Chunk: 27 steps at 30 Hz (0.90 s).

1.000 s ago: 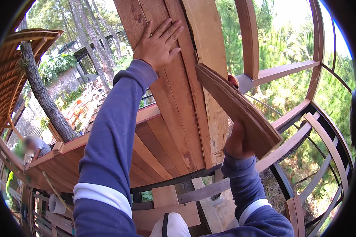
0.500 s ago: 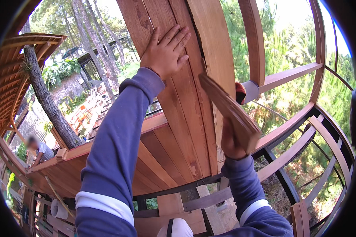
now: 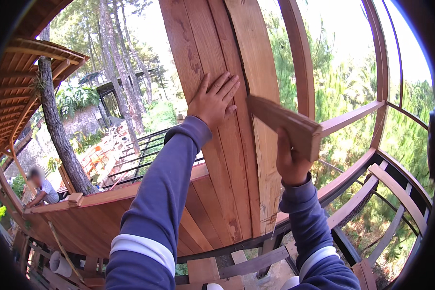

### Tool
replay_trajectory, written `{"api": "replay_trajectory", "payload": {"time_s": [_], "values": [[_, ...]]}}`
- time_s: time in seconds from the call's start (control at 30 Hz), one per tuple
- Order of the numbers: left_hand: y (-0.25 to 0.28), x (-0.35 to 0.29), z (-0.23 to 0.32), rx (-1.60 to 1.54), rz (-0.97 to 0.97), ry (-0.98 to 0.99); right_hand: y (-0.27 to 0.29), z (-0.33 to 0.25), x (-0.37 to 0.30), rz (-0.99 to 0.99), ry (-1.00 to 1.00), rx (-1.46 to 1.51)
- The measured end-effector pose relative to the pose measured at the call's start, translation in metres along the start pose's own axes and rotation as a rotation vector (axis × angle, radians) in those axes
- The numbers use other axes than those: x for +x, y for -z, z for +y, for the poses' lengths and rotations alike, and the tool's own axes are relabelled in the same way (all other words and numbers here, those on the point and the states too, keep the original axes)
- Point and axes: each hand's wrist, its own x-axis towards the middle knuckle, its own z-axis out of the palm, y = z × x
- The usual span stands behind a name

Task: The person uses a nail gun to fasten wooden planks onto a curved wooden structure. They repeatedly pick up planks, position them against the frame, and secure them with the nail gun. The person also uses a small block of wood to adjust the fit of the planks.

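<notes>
My left hand (image 3: 211, 100) lies flat on reddish-brown wooden planks (image 3: 234, 164), fingers spread and pointing away from me. The planks run side by side, away from me, with narrow seams between them. Along their right side lies a paler, rough-edged board (image 3: 257, 63). My right hand (image 3: 293, 162) grips a short wood block (image 3: 282, 118) from below and the right, its fingers partly hidden behind it. The block is held tilted over the pale board. Its far end is close to the planks' right edge; whether it touches cannot be made out.
Curved wood cladding (image 3: 116, 220) sweeps left below the planks. A wooden post (image 3: 299, 63) and rail (image 3: 350, 117) stand to the right, above a curved slatted frame (image 3: 355, 203). A person (image 3: 44, 189) works at far left near a tree trunk (image 3: 58, 125). A white bucket (image 3: 60, 264) is lower left.
My right hand has raised the near end of the wood block, swinging it rightward and more level. My left hand stays flat on the planks. The whole view has shifted slightly.
</notes>
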Motion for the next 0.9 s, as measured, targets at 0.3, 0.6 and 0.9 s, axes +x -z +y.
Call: {"api": "replay_trajectory", "payload": {"time_s": [0.3, 0.6, 0.9], "values": [[-0.003, -0.014, -0.01, -0.131, -0.02, -0.098, -0.087, -0.004, 0.149, 0.214, 0.352, 0.203], [-0.005, -0.011, -0.006, -0.171, -0.016, -0.094, -0.107, 0.015, 0.178, 0.208, 0.273, 0.075], [0.002, -0.008, -0.003, -0.186, -0.033, -0.101, -0.119, 0.008, 0.183, -0.046, 0.106, -0.111]]}}
